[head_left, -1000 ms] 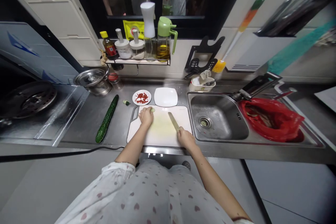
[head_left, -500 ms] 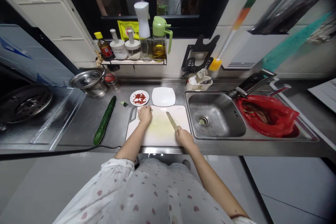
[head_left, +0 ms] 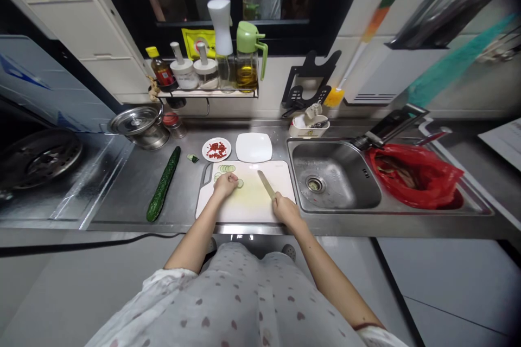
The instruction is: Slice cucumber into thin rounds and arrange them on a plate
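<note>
My right hand [head_left: 286,210] is wrapped round the handle of a kitchen knife [head_left: 265,182], its blade lying low over the white cutting board [head_left: 256,209]. On the board's left half, my left hand [head_left: 225,184] has its fingers pinched together at the edge of a thin round cucumber slice [head_left: 240,183]. A short overlapping row of cucumber slices [head_left: 227,168] lies near the board's far edge, with more slices partly hidden by the left hand. Left of the board rests a whole cucumber [head_left: 163,184], and a small cut-off cucumber end [head_left: 192,158] lies beyond it.
Behind the board stand a plate of chopped red pieces [head_left: 207,153] and a white square plate [head_left: 254,147]. To the right is a steel sink [head_left: 337,173] with a red plastic bag [head_left: 442,179] beside it. A lidded pot [head_left: 140,129] stands back left.
My left hand has drawn back toward me from the board's far edge, uncovering the row of cucumber slices; one slice now shows at its fingertips. The knife hand has barely moved.
</note>
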Demonstrator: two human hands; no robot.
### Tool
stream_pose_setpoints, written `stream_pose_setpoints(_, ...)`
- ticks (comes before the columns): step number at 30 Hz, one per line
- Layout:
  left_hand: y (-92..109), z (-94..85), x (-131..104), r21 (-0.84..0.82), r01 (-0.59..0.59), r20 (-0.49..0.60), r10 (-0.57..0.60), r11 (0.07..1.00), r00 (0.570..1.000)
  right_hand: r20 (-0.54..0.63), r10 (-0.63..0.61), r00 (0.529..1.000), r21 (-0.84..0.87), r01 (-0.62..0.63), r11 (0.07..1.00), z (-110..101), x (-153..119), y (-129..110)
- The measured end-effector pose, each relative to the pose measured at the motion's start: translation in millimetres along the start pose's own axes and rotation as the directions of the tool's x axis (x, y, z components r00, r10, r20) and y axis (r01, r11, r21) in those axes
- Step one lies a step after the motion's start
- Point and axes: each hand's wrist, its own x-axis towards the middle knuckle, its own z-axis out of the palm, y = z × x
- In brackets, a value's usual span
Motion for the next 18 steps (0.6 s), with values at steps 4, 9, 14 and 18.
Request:
stream_pose_setpoints(4, -12, 5.3, -9, 0.002, 0.015, 0.001, -0.015, 1.0, 1.0, -0.006, -0.013, 1.0, -0.013, 0.013, 1.0, -2, -1, 0)
stream_pose_setpoints(9, -17, 7.7, -14, 0.102, -0.002, -0.077, 0.01, 0.995, 0.997, -0.024, -0.044, 0.999, -0.054, 0.043, 0.998, -5, -6, -2)
stream_pose_setpoints(14, -19, 8.5, -16, 0.18, 0.027, -0.154, 0.001, 0.983, 0.988, -0.02, -0.12, 0.993, -0.089, 0.118, 0.989, 4, -21, -11)
stream_pose_setpoints(18, -18, 10.5, -16, 0.193, 0.062, -0.171, -0.029, 0.979, 0.985, 0.003, -0.194, 0.981, -0.122, 0.192, 0.974, 13, -33, -22)
